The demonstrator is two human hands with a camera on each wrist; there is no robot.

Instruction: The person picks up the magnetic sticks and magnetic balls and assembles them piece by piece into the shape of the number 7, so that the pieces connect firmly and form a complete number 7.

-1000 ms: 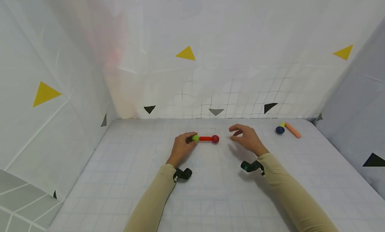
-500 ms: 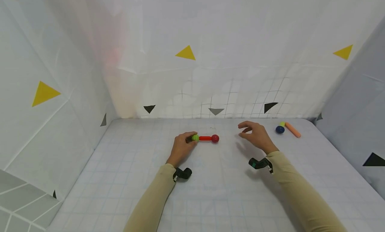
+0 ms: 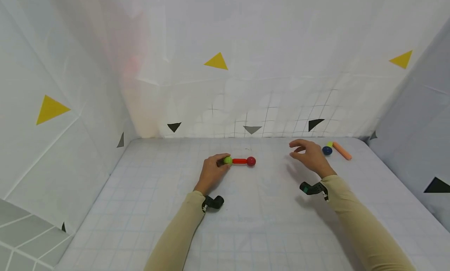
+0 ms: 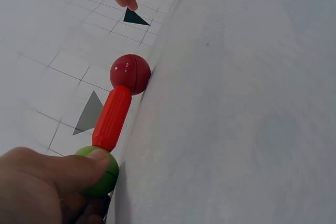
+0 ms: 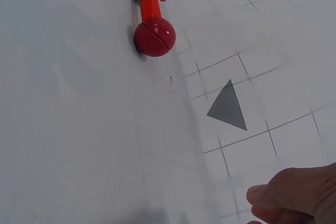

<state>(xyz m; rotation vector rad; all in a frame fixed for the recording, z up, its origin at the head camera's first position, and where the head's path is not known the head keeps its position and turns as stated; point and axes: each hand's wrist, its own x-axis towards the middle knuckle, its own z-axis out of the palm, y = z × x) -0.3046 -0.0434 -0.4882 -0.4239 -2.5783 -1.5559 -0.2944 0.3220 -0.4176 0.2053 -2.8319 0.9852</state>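
My left hand (image 3: 212,171) pinches a green ball (image 4: 106,178), the thumb lying over it in the left wrist view. A red rod (image 4: 112,119) joins that ball to a dark red ball (image 3: 251,161), and the joined piece lies along the table. The fingers under the green ball are in shadow, so whatever else is there cannot be made out. My right hand (image 3: 311,156) hovers above the table to the right, fingers loosely bent and apart from the thumb, with nothing seen between them. Just beyond it lies a dark blue ball (image 3: 327,150).
An orange rod (image 3: 342,150) and a yellow-green piece (image 3: 330,144) lie beside the blue ball near the table's back right corner. White sheeting (image 3: 281,48) with yellow and black triangles stands behind the table (image 3: 246,232) and along both sides.
My right hand has moved steadily rightward, away from the dark red ball and toward the blue ball. The left hand and the joined piece have stayed in place.
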